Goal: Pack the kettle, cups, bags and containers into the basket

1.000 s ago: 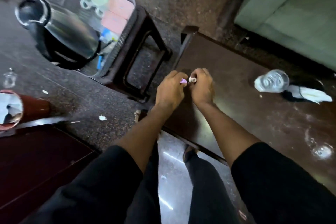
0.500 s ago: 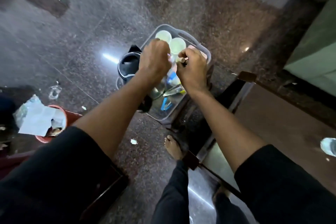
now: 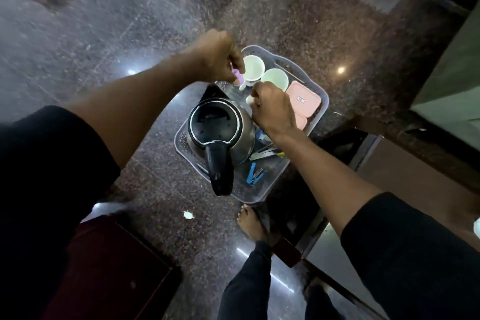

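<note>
you're nearly done: the kettle (image 3: 220,135), two cups (image 3: 254,67) and pink containers (image 3: 304,100) already sit in the basket (image 3: 315,122). your left hand (image 3: 215,57), at 11 o'clock of the kettle, pinches a small purple piece (image 3: 237,75); your right hand (image 3: 272,109), at 2 o'clock, pinches a small white piece (image 3: 250,99). both hover over the basket.

— What's in the basket (image 3: 315,122)?
— One kettle (image 3: 220,132), two white cups (image 3: 253,68) (side by side), two pink containers (image 3: 304,101), one blue clipper (image 3: 253,173).
— Hands?
— Two, each pinching one small piece.
</note>
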`<state>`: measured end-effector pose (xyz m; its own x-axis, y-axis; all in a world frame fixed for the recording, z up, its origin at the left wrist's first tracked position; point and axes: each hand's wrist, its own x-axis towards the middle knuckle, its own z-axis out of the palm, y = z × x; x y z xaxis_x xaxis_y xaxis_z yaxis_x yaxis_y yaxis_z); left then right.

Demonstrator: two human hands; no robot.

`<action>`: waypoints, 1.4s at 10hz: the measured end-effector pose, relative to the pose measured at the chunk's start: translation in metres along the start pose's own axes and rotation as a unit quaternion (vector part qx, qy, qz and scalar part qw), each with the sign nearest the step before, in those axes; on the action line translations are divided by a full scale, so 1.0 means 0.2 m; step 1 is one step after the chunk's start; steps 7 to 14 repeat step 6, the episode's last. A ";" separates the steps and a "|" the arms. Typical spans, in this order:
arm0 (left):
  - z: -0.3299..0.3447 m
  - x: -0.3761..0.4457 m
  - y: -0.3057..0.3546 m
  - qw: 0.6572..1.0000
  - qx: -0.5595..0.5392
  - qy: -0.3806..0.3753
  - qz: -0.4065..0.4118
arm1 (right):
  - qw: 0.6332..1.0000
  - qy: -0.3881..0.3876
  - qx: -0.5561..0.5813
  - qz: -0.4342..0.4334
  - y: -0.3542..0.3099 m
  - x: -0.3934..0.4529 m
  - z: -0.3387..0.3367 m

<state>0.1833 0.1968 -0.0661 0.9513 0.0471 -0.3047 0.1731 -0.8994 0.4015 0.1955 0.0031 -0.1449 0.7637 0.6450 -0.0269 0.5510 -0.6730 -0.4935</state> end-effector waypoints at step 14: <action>0.37 0.09 -0.31 0.975 0.134 0.054 0.168 | 0.925 -0.065 -0.288 -0.240 0.07 0.19 0.14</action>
